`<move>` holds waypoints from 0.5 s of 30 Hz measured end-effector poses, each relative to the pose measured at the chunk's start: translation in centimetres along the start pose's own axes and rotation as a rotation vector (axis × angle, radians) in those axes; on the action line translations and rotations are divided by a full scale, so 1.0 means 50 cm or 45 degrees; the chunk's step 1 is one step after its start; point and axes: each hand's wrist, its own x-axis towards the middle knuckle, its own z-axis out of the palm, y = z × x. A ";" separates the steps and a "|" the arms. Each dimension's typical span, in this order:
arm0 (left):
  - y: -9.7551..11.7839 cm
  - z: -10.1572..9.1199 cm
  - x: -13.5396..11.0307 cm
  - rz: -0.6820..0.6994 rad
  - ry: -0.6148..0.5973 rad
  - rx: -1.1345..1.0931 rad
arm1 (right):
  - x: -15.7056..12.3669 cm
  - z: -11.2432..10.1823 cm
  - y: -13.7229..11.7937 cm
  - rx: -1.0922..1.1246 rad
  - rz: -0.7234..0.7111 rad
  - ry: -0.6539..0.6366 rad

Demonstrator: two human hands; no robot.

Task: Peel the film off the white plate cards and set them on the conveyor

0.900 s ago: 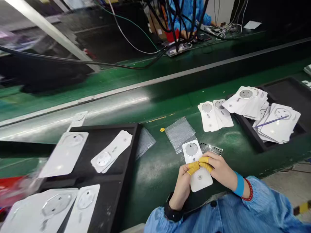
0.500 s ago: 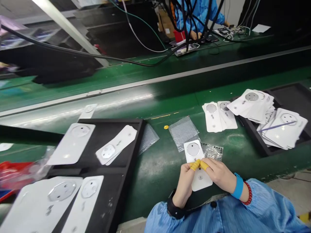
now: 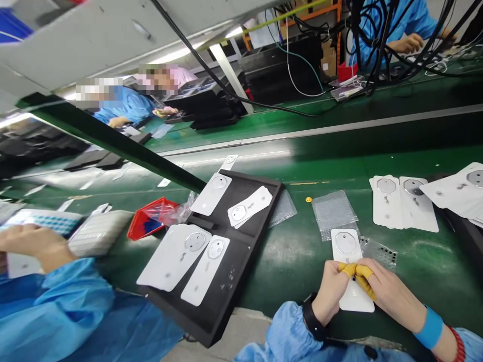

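Note:
A white panel with a round silver-grey disc lies on the green bench in front of me. Over its lower half, my left hand and my right hand meet at the fingertips, both closed in a pinch. Yellow finger cots cover the thumbs and some fingers. What they pinch is too small and hidden to make out; a tiny black dot shows just below the fingertips. Beside the panel's right edge lies a clear sheet with rows of small black dots. Bubble-wrap pieces lie behind the panel.
To the left, a black tray holds several white panels. More panels lie at right, some on another black tray. A red bin stands beyond the left tray. A co-worker's arm is at far left; cables hang above.
The view has swung left, so the bench things appear further right and a co-worker's arm now shows at left. My hands stay together over the panel, fingertips still meeting.

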 end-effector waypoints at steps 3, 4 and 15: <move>0.003 0.002 0.004 0.052 0.043 0.017 | -0.001 -0.003 0.006 0.120 0.015 0.015; 0.007 -0.001 0.005 0.072 0.062 0.031 | -0.003 -0.005 0.010 0.176 0.027 -0.001; 0.089 -0.114 -0.158 0.463 0.142 0.374 | -0.004 -0.050 0.053 0.460 0.380 -0.202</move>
